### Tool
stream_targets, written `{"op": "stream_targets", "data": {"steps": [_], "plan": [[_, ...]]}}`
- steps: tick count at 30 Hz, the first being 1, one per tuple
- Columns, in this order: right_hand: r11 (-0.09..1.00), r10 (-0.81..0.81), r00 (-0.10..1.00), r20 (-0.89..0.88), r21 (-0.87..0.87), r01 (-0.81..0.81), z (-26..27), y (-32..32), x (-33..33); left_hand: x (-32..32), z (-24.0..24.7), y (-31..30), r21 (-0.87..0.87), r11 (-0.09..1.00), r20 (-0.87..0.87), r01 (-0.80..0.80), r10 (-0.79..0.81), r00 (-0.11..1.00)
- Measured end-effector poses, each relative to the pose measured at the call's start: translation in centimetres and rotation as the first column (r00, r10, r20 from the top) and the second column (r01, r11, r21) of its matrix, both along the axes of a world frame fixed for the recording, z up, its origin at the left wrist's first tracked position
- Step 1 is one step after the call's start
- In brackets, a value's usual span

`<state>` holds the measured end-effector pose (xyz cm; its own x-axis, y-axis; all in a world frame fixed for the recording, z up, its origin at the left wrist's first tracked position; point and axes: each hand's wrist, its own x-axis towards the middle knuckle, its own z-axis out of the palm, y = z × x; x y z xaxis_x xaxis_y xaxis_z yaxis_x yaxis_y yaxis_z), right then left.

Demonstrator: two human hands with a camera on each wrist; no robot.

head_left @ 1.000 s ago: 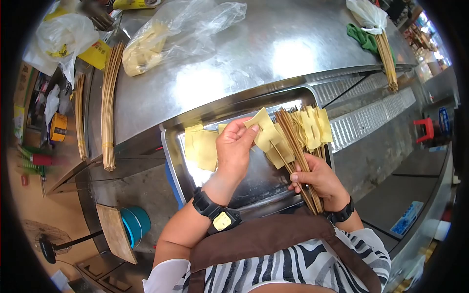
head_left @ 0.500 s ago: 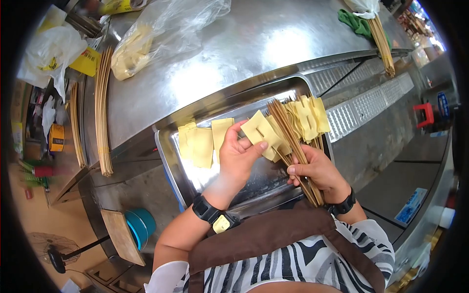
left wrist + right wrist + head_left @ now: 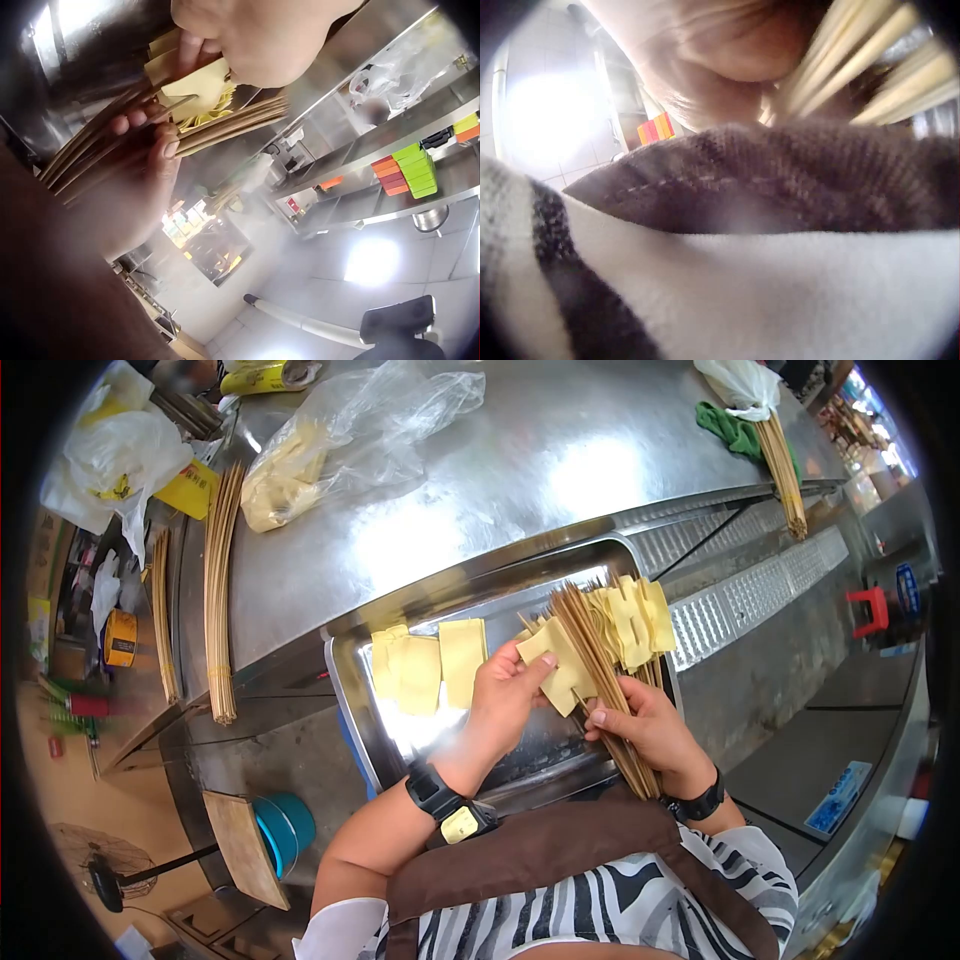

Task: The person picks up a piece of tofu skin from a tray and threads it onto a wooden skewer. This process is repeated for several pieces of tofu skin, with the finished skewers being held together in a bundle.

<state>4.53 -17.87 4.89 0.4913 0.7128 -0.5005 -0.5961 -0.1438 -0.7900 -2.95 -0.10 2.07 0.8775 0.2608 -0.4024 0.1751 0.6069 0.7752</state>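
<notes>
My left hand (image 3: 510,695) pinches a square pale-yellow tofu sheet (image 3: 562,668) between thumb and fingers, over the metal tray. A skewer runs into this sheet at its lower edge, and a tip shows past its upper edge. My right hand (image 3: 650,728) grips a thick bundle of bamboo skewers (image 3: 590,635), slanting up and left. In the left wrist view the skewers (image 3: 240,120) pass through the right hand's curled fingers (image 3: 135,120). Skewered, folded tofu sheets (image 3: 635,622) lie at the tray's right end. Loose sheets (image 3: 412,672) lie at its left.
The tray (image 3: 352,735) stands against a steel table (image 3: 510,470) with a plastic bag (image 3: 350,440) of sheets on it. Bundled skewers (image 3: 220,610) lie at the left, more skewers (image 3: 780,470) at the far right beside a green cloth (image 3: 725,428). A blue bucket (image 3: 285,830) stands below left.
The left hand has moved right and down with the tofu sheet, drawing it along the skewer closer to the right hand. The right hand keeps its grip on the bundle.
</notes>
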Motion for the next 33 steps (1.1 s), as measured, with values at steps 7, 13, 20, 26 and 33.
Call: {"op": "stream_targets", "data": {"steps": [7, 13, 20, 26, 33], "plan": [[0.993, 0.114, 0.654, 0.748, -0.062, -0.102, -0.4, -0.3, 0.2, 1.4, -0.2, 0.2, 0.103, 0.992, -0.106, -0.067, 0.078, 0.991], [0.992, 0.105, 0.987, -0.121, -0.058, -0.113, 1.4, -0.7, 0.7, 1.6, -0.4, 0.6, 0.288, 0.951, -0.150, 0.109, -0.068, 0.986], [0.995, 0.046, 0.992, -0.120, 0.095, -0.035, -0.2, -1.0, 1.0, -0.9, 2.1, 3.0, 0.893, 0.386, -0.250, 0.231, -0.001, 0.968], [0.996, 0.032, 0.990, -0.136, 0.081, -0.021, -0.4, -0.8, 1.1, -6.0, 4.3, 8.4, 0.946, -0.250, -0.285, 0.206, -0.340, 0.896], [0.997, 0.006, 0.992, -0.128, 0.072, 0.003, 0.0, -0.5, 0.9, -5.9, 2.7, 10.0, 0.947, -0.313, -0.212, 0.068, -0.454, 0.866]]}}
